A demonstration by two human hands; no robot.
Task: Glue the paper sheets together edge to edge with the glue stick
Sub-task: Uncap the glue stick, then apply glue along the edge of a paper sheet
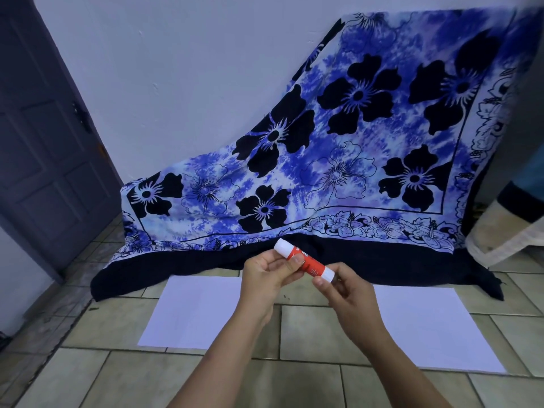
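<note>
Two hands meet on one glue stick (309,266), which is held up in the air above the floor. The left hand (265,278) grips the red middle of the stick, with the thumb lying across the label and the fingers curled behind it. The right hand (344,293) pinches the white lower end between thumb and fingertips. The stick is tilted, and its white cap, which is on, points up and to the left, away from the person. Both forearms come in from the bottom edge and are bare.

Below the hands, two white paper sheets lie flat on the tiled floor (309,331). The left sheet (194,313) and the right sheet (435,328) are well apart, with bare tiles showing between them; the arms cross over that gap. Neither sheet touches the stick or a hand.

Beyond the sheets, a large blue and white cloth (338,142) printed with black flowers is draped down over something. Its dark hem spreads onto the floor, just past the far edges of the sheets. Behind it is a pale wall (176,69), and a dark panelled door (44,142) stands at the left. At the right edge a pale object is only partly in view, and I cannot tell what it is.
</note>
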